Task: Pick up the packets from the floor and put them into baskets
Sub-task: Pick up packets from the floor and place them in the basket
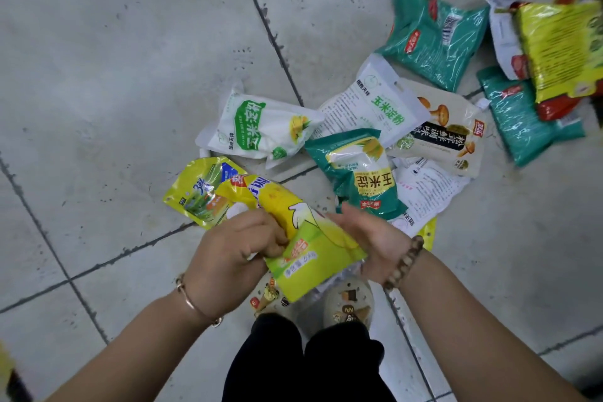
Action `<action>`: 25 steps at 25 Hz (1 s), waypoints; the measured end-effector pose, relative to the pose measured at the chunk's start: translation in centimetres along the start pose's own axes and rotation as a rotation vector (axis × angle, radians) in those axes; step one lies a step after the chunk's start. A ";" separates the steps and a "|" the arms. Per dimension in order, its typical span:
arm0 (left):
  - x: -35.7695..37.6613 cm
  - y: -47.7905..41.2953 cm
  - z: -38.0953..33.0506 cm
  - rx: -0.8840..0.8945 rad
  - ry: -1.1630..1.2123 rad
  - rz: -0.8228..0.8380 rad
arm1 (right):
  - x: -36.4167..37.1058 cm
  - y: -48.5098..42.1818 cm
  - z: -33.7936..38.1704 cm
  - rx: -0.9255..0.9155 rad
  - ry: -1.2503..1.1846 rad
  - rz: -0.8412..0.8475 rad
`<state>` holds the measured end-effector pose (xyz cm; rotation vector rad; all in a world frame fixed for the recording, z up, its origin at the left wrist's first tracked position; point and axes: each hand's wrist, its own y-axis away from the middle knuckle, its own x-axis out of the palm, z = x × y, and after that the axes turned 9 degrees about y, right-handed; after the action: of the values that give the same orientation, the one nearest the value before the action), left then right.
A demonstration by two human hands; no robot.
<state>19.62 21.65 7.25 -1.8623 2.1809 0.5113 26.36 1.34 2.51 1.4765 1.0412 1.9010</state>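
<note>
Pickup step. Your left hand (235, 255) pinches the yellow packet (313, 238), held above the floor (114, 75); your right hand (368, 238) is spread, palm up, beside it. Other packets (359, 173) lie scattered ahead. No basket in view: next, probably locate one.

Yellow-green packet (310, 238), teal packets (430, 33), grey floor tiles (114, 59)

One yellow packet (313, 248) held aloft; other packets (362, 170) scattered on floor (130, 59).
</note>
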 end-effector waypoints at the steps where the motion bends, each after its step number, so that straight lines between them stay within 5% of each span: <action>1: 0.2 0.0 0.0 0.035 -0.012 0.022 | -0.2 0.1 -0.4 -0.027 0.027 0.069; 5: 1.1 0.7 0.6 -0.015 -0.113 0.024 | -1.3 0.1 -2.1 -0.162 -0.009 0.004; 9: 2.7 -0.6 1.4 -0.703 0.234 -0.390 | -2.3 0.9 -3.4 -0.235 0.003 -0.126; 11: 3.9 -2.4 2.0 -0.896 0.396 -0.391 | -2.6 1.2 -3.9 -0.242 0.037 -0.139; 25: 5.4 -7.5 5.0 -0.903 0.290 -0.093 | -6.4 3.0 -6.1 -0.244 0.109 -0.343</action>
<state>25.87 17.78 -0.31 -2.5747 2.1945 1.4731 22.42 -6.96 0.65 0.9973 0.9956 1.8001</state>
